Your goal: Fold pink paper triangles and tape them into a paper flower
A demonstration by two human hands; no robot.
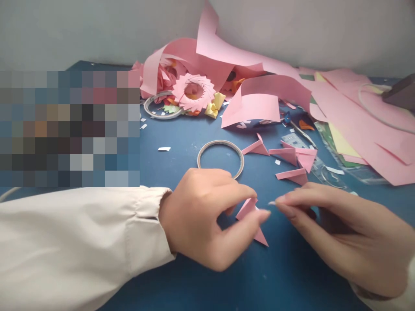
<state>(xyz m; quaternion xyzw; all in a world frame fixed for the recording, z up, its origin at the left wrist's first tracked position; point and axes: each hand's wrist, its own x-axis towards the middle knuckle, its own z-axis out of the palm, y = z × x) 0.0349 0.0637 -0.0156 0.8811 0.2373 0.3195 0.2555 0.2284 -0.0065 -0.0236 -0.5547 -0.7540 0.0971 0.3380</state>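
My left hand (210, 216) pinches a small folded pink paper piece (249, 216) between thumb and fingers, just above the blue table (181, 142). My right hand (340, 233) comes in from the right with its fingertips pressed together right beside that piece; whether they touch it I cannot tell. Several finished pink folded triangles (293, 160) lie just behind the hands. A thin ring of tape (220, 157) lies flat behind my left hand.
A pink spiky paper ring (194, 90) and a second tape ring (160, 108) sit at the back among loose pink paper sheets (259, 86). More pink sheets and a clear ruler (317, 164) cover the right side. White scraps dot the table.
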